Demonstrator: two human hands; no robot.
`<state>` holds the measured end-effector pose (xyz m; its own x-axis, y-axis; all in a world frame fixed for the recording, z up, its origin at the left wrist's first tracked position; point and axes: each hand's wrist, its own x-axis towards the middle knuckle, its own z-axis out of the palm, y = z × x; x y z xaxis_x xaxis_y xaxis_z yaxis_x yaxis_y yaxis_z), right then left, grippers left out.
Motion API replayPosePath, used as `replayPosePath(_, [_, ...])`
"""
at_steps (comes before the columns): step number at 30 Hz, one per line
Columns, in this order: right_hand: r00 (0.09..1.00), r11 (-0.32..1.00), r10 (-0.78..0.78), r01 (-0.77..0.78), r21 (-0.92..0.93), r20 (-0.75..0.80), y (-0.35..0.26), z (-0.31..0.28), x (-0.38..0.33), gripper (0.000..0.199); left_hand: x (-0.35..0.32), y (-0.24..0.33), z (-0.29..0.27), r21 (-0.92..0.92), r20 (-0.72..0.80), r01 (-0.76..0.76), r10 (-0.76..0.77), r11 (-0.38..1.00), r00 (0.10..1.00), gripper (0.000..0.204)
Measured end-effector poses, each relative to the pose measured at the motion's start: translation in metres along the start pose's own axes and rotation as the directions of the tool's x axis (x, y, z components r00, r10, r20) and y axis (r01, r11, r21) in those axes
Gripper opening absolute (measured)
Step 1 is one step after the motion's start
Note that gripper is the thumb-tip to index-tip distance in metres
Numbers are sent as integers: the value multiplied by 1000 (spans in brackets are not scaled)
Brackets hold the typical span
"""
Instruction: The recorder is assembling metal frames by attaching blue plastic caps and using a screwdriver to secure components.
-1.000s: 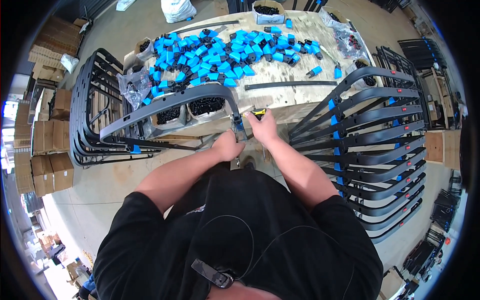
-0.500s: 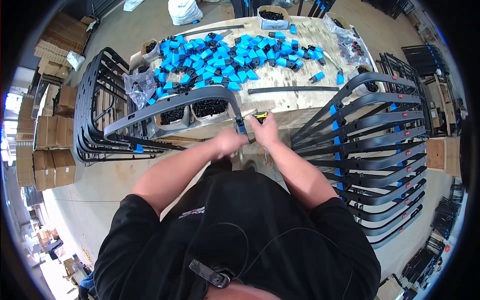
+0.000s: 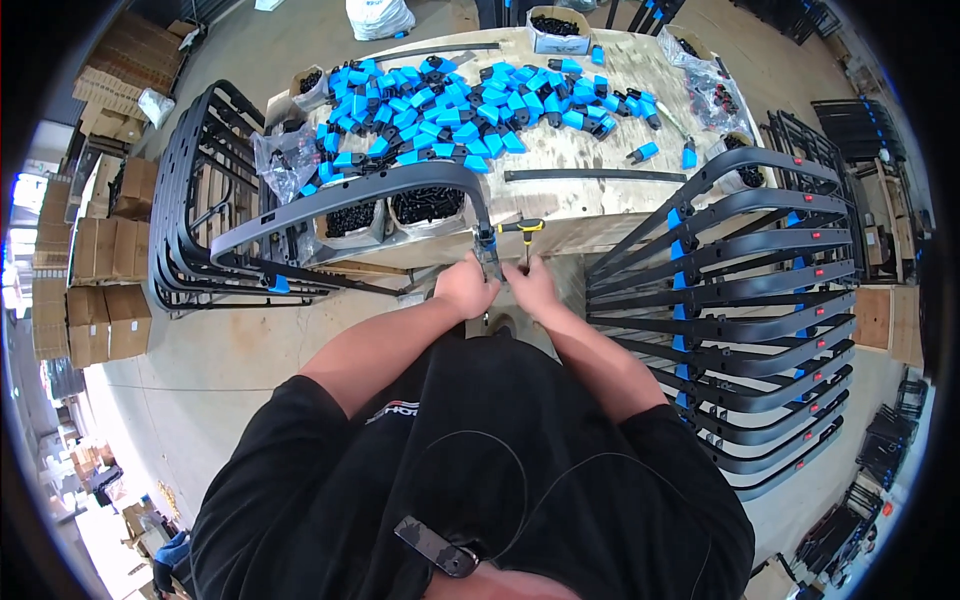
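A curved black metal frame (image 3: 345, 197) lies across the near side of the workbench, and its straight end hangs down in front of me. My left hand (image 3: 466, 288) is closed around the lower part of that end, where a dark clip-like fitting (image 3: 485, 243) sits. Just to the right, my right hand (image 3: 533, 289) is closed, with its fingertips near the frame's end. From it rises a T-handle wrench (image 3: 521, 227) with a yellow and black crossbar, its thin shaft running down into my fingers. Any small part between the two hands is hidden.
Blue and black plastic caps (image 3: 440, 110) are heaped on the wooden workbench (image 3: 600, 200). Boxes of black hardware (image 3: 428, 203) stand along its near edge. Stacked black frames (image 3: 760, 290) rise at the right, more frames (image 3: 190, 200) at the left. Cardboard boxes (image 3: 105, 250) stand far left.
My right hand has moved from the wrench's handle down to its shaft, and the crossbar now shows above it. My left hand has shifted slightly right, close against the frame's end.
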<state>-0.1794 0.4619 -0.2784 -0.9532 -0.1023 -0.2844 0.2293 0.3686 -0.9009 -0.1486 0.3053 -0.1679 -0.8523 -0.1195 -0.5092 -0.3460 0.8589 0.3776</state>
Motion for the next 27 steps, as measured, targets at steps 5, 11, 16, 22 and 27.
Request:
replayPosePath(5, [971, 978, 148, -114, -177, 189, -115, -59, -67, 45, 5, -8, 8, -21, -68, 7, -9, 1000, 998, 64])
replayPosePath(11, [907, 948, 289, -315, 38, 308, -126, -68, -69, 33, -5, -6, 7, -82, -63, 17, -22, 996, 998, 56])
replayPosePath(16, [959, 969, 208, -229, 97, 192, -111, -66, -46, 77, -8, -44, 8, -590, -80, -46, -1, 806, 997, 40])
replayPosePath(22, [998, 987, -48, 52, -154, 28, -122, -46, -16, 69, -37, -59, -52, -858, -57, 112, -309, 502, 949, 22])
replayPosePath(27, [993, 984, -114, 118, -135, 37, -98, -20, 33, 56, -30, -135, -65, -911, -18, 157, -417, 382, 909, 18])
